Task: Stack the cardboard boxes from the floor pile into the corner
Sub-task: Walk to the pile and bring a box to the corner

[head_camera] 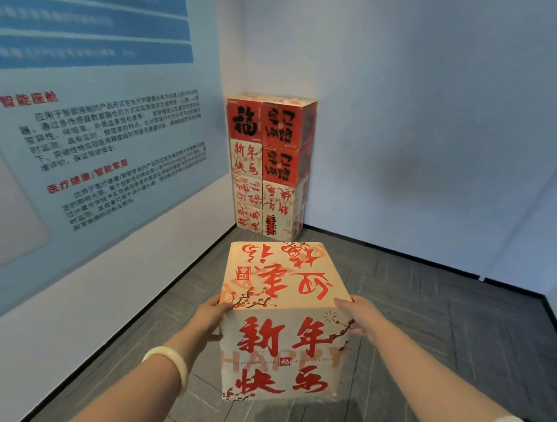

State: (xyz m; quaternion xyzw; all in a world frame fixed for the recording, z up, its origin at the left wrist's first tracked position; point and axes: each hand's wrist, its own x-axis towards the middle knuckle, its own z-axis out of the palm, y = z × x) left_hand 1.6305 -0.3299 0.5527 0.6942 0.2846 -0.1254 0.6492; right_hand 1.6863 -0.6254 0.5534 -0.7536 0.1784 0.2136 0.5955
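The left hand [210, 314] and the right hand [359, 313] press flat against the two sides of a cream box [285, 322], holding it above the grey floor [456, 346]. Ahead, the stack of boxes [268, 167] stands in the corner, two columns wide and four boxes high.

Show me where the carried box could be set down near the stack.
Bare floor lies right of the corner stack along the right wall, and between the stack and the held box. The stack fills the corner, tight to the left wall.
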